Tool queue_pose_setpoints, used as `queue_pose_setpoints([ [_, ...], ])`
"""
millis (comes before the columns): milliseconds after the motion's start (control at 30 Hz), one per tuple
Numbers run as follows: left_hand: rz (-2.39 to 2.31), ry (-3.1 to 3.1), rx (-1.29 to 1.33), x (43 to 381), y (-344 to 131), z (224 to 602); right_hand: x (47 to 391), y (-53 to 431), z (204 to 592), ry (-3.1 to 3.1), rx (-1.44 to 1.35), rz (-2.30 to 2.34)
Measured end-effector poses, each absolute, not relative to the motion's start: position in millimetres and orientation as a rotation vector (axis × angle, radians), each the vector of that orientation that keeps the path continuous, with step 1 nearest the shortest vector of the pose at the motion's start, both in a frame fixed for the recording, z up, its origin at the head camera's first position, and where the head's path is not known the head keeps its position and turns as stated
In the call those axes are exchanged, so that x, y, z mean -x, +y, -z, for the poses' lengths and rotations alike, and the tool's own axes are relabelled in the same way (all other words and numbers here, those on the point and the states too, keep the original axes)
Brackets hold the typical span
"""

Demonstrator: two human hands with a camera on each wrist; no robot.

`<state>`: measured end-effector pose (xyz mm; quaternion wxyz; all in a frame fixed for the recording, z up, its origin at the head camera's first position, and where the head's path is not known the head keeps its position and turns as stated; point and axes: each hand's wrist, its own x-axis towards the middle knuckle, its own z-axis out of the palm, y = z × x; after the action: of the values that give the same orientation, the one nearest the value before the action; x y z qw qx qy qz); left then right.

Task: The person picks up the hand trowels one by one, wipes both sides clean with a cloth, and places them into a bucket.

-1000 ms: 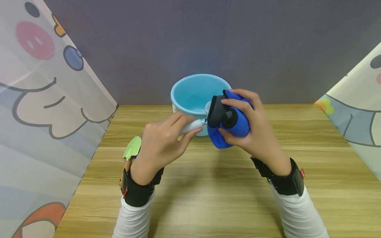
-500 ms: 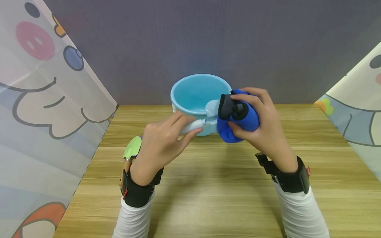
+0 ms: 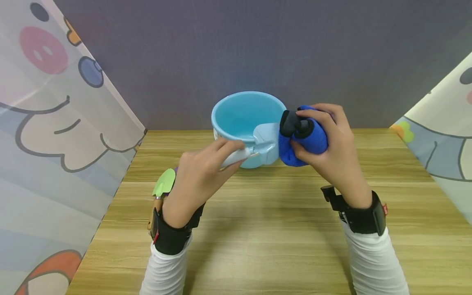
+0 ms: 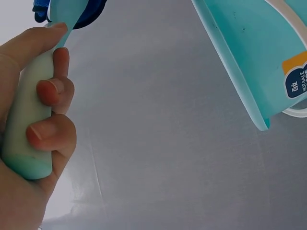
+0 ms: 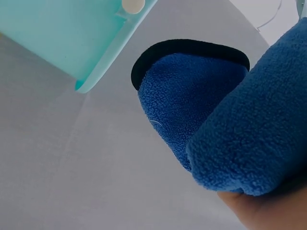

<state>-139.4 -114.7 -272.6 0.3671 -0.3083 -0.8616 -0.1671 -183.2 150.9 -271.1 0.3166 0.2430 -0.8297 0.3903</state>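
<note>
In the head view my left hand grips the pale handle of a light blue hand trowel. Its blade points right, in front of the bucket's near rim. The left wrist view shows the fingers curled round that handle. My right hand holds a bunched blue cloth with dark edging, just right of the blade; whether the two touch I cannot tell. In the right wrist view the cloth appears folded over and fuzzy, hiding most of the hand.
A light blue bucket stands at the back of the wooden table, against a grey wall. A small green trowel with a wooden handle lies by my left wrist, a purple item partly hidden beside it. Cartoon-printed sheets flank both sides.
My right hand and the cloth have moved right and slightly away from me, uncovering the blue trowel's blade. My left hand has stayed almost in place.
</note>
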Motion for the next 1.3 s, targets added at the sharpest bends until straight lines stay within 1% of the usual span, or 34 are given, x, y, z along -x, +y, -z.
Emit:
queue_pose_setpoints([
  [433,0.463,-2.307,0.710,148.9,-120.0,276.0,191.9,153.9,273.3,-2.171,-0.517,-0.884],
  [600,0.501,-2.363,0.676,152.5,-121.6,278.8,192.6,156.4,273.3,-2.134,-0.474,-0.921],
  [767,0.561,-2.439,0.656,155.8,-123.8,281.7,186.3,148.8,268.0,-2.084,-0.455,-0.955],
  [933,0.615,-2.531,0.645,160.0,-125.6,283.2,183.3,137.4,270.3,-1.991,-0.523,-0.944],
  [1300,0.744,-2.644,0.736,166.8,-123.9,290.9,190.6,104.9,306.3,-1.865,-0.855,-0.654],
])
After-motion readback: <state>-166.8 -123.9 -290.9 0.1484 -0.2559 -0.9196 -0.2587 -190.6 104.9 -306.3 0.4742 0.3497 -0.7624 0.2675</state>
